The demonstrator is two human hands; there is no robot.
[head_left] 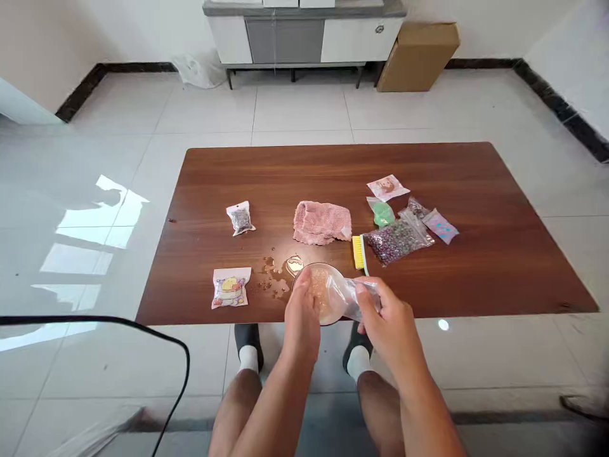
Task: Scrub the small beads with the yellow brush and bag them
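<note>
Along the near edge of a brown wooden tabletop (pixel 490 266), a clear round bowl (pixel 327 308) with pale, grainy contents was gripped at its left side by the left hand (pixel 303 317), the thumb laid over the rim. By the right hand (pixel 392 317), a crumpled clear bag (pixel 351 298) was pinched, its end tilted over the bowl's right side. Whether the bowl was set on the wood or lifted slightly could not be told. Just beside it, to the left, the surface was wetted by a small puddle (pixel 294 264) and scattered drops (pixel 269 261).

Farther left, a small white packet (pixel 240 219) and a printed packet (pixel 231 287) were laid. Near the middle, a pink cloth (pixel 322 222) was folded; to its right, a yellow-bristled brush (pixel 358 252) was placed just beside a bag of dark beads (pixel 397 241), with a green packet (pixel 382 214) beyond.

The room was floored with glossy pale tiles (pixel 561 254), brightly lit by reflections at left. Against the far wall, a grey-and-white cabinet (pixel 284 41) was flanked on the right by a leaning cardboard box (pixel 419 57).
</note>
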